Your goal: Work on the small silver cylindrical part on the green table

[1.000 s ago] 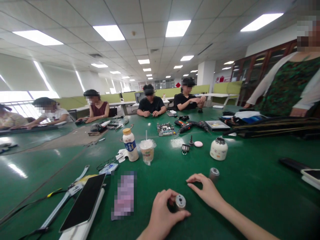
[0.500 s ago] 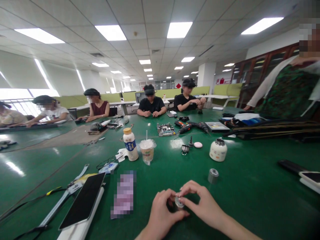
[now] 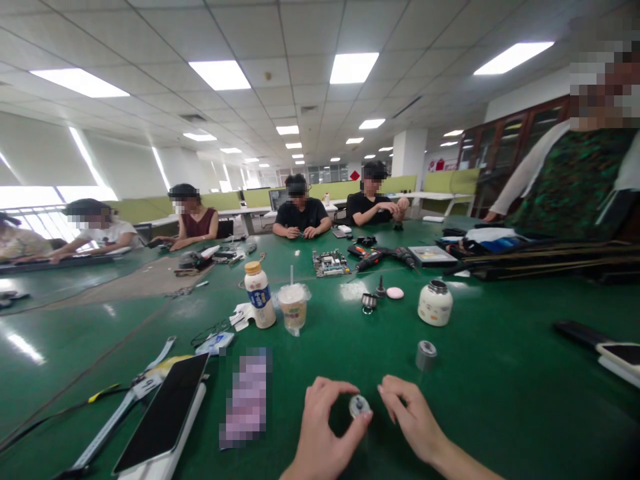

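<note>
My left hand (image 3: 325, 433) is closed round a small round metal part (image 3: 359, 405), pinched between thumb and fingers just above the green table (image 3: 500, 387). To its right, my right hand (image 3: 407, 413) hovers a little apart from the part with its fingers curled loosely and nothing in them. A small grey metal cylinder (image 3: 426, 355) stands on the table just beyond my right hand. Farther back sit a cream-coloured jar (image 3: 435, 303), a small metal ring piece (image 3: 369, 302) and a pink disc (image 3: 395, 293).
A phone on a white pad (image 3: 165, 413), a strap with cables (image 3: 125, 400) and a blurred pink card (image 3: 247, 397) lie at the left. A milk bottle (image 3: 259, 295) and lidded cup (image 3: 293, 306) stand mid-table. Several people sit along the far side; one stands at the right (image 3: 575, 173).
My right hand came in from the grey cylinder to touch the metal part in my left hand, then drew back slightly to the right. The left hand kept its grip.
</note>
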The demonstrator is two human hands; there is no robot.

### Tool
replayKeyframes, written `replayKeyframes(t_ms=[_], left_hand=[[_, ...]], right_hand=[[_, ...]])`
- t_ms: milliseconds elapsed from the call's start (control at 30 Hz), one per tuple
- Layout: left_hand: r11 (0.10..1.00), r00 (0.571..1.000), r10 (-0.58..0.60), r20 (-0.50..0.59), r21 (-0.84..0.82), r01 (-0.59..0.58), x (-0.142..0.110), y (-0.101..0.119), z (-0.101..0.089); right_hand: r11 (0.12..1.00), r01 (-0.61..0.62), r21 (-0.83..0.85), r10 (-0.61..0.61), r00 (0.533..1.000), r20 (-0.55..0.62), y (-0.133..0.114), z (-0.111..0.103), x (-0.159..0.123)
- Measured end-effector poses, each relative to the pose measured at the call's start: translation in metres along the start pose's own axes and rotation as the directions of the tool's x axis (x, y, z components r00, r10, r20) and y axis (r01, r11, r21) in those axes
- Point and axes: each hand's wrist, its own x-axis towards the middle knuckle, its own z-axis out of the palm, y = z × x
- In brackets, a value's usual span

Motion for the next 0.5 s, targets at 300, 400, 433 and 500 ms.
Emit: replayKeyframes(t_ms=[300,400,433,500], left_hand=[[0.986,0.996,0.085,-0.008,-0.145,-0.085,0.0032,0.0005,0.0008],[0.987,0.997,0.061,-0.040,-0.149,-0.067,0.0054,0.0020,-0.0005],[0.990,0.997,0.049,-0.065,-0.132,-0.057,0.0063,0.0006,-0.0014],[0.998,0.993,0.006,-0.121,-0.067,-0.014,0.0087,-0.0062,-0.0031]], right_hand=[[0.993,-0.107,0.044,0.104,0.992,0.064,0.0047,0.0018,0.0025],[0.992,-0.119,0.034,0.116,0.989,0.090,0.0041,0.0005,0.0044],[0.992,-0.119,0.038,0.115,0.988,0.101,0.0035,-0.0002,0.0046],[0.992,-0.115,0.053,0.107,0.984,0.140,0.0015,-0.0019,0.0041]])
